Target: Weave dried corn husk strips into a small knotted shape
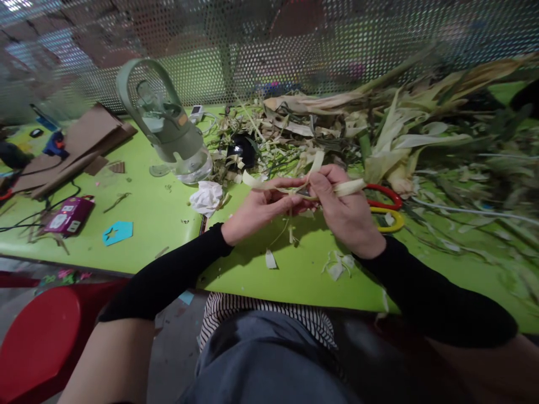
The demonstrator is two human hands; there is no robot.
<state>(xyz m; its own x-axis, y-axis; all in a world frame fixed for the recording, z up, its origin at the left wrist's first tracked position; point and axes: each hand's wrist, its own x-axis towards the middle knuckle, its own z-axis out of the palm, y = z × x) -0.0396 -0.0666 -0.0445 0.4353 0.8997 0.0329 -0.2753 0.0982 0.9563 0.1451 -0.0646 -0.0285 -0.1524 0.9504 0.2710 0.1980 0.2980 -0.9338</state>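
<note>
My left hand (263, 206) is closed around pale corn husk strips (255, 182), its thumb and fingers meeting near the middle of the table. My right hand (343, 210) pinches the same strips, and one end (351, 187) sticks out past its knuckles. Another strip end stands up between the hands. Where the fingertips meet, the strips are partly hidden. Right beside my right hand show the red and yellow handles of scissors (389, 205); their blades are out of sight behind the hand. Small husk scraps (270, 259) lie on the green table below.
Husks and leaves (295, 126) are heaped at the back against a perforated metal screen (252, 67). A green-lidded bottle (181, 140) and crumpled tissue (207, 197) stand to the left. Farther left are a purple box (69, 215), a blue cutout (118, 232) and cardboard (90, 134). A red stool (40, 331) is below.
</note>
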